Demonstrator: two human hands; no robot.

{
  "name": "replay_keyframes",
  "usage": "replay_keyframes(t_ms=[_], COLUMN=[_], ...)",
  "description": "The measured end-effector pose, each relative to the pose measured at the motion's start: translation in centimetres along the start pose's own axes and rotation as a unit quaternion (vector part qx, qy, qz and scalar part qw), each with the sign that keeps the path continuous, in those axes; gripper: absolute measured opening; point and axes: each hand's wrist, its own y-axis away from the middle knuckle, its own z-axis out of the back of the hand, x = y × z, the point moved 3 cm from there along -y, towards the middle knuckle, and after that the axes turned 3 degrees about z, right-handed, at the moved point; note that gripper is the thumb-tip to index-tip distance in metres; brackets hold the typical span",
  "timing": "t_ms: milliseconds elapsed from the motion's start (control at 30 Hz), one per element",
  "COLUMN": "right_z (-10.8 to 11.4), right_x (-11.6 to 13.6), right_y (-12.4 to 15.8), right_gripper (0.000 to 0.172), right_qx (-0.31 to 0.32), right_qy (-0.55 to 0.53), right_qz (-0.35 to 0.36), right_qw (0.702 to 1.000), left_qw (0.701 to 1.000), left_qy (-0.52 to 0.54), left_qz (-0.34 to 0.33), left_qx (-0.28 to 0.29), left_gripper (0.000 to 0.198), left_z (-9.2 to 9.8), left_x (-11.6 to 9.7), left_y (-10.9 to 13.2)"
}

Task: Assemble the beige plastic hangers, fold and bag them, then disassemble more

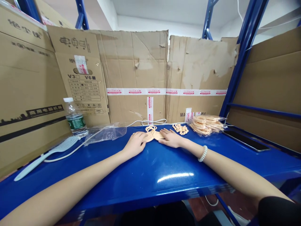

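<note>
A beige looped cord bundle (149,137) lies on the blue tabletop, crossing at its middle with smaller loops behind. My left hand (135,143) rests over its left side, fingers lying forward and thumb near the front edge. My right hand (172,138) lies flat across the right side, fingers stretched and slightly apart; a pale coiled band (203,153) circles that forearm. The parts beneath both palms are hidden. Just behind the right hand sits a small heap of beige twisted loops (180,129). A clear plastic bag of similar beige loops (207,124) is farther right.
At left stand a water bottle (75,121) and a pale hairbrush (50,153), near a crumpled clear bag (107,134). A white cable (138,121) runs along the back. A dark phone (245,140) lies right. Cardboard (134,75) and blue posts (244,53) enclose the table.
</note>
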Motion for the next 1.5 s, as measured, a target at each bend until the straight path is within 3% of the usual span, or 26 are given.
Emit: replay_keyframes(t_ms=[233,467,667,867,1300,1500], right_z=[0.5,4.0,6.6,6.4,5.4,5.2], right_x=[-0.8,-2.8,-6.9,-10.0,-11.9,-13.9], right_y=[0.0,0.7,1.9,2.8,2.7,3.3], right_gripper=[0.076,0.052,0.031,0.023,0.024,0.025], right_qx=[-0.030,-0.156,-0.217,-0.154,-0.047,-0.034], right_qy=[0.000,-0.002,-0.012,-0.024,0.007,0.019], right_qz=[0.006,-0.006,-0.043,-0.059,-0.065,-0.085], right_qw=[1.000,0.988,0.975,0.986,0.997,0.996], left_qw=[1.000,0.999,0.999,1.000,1.000,1.000], left_qy=[-0.016,-0.023,-0.019,-0.019,-0.019,-0.027], left_qz=[0.005,-0.002,-0.009,-0.007,-0.008,0.002], left_qx=[-0.023,-0.031,-0.027,-0.021,-0.016,-0.016], left_gripper=[0.026,0.027,0.025,0.023,0.019,0.021], left_z=[0.6,0.5,0.7,0.8,0.8,0.8], left_x=[-0.1,-0.4,-0.6,-0.7,-0.8,-0.7], left_y=[0.2,0.3,0.3,0.3,0.3,0.2])
